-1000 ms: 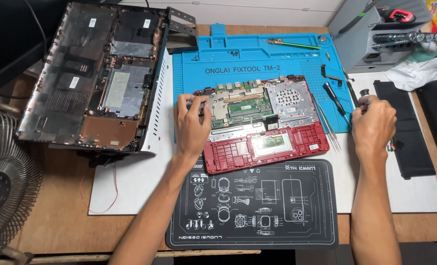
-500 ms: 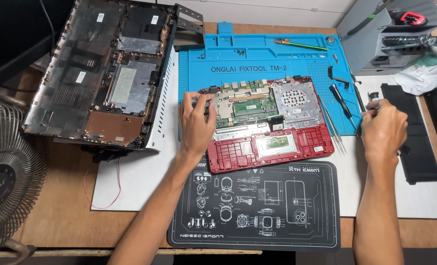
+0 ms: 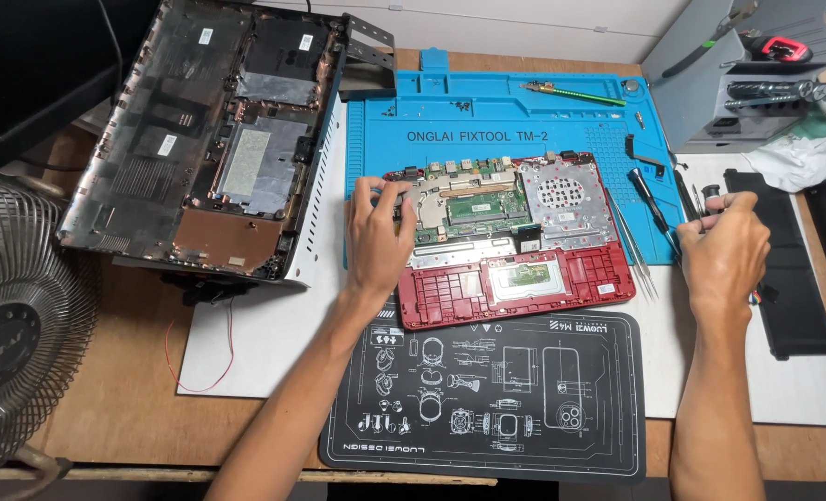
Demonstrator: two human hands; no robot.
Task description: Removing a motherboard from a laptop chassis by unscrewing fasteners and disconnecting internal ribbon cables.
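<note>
Left hand (image 3: 379,243) rested flat and open on the opened red laptop base (image 3: 515,278); right hand (image 3: 724,255) pinched a small dark tool (image 3: 710,199).

That base lay on the blue repair mat (image 3: 487,121) on the table (image 3: 107,408), its exposed circuit board (image 3: 473,209) under the left fingertips. It looked light and stiff yet fragile, so I judged it best held by the red plastic edges, not the board. The right hand sat well apart, just beside the screwdrivers (image 3: 654,199).

Bright even overhead light, soft short shadows, sharp focus, slight wide-angle edge bowing
</note>
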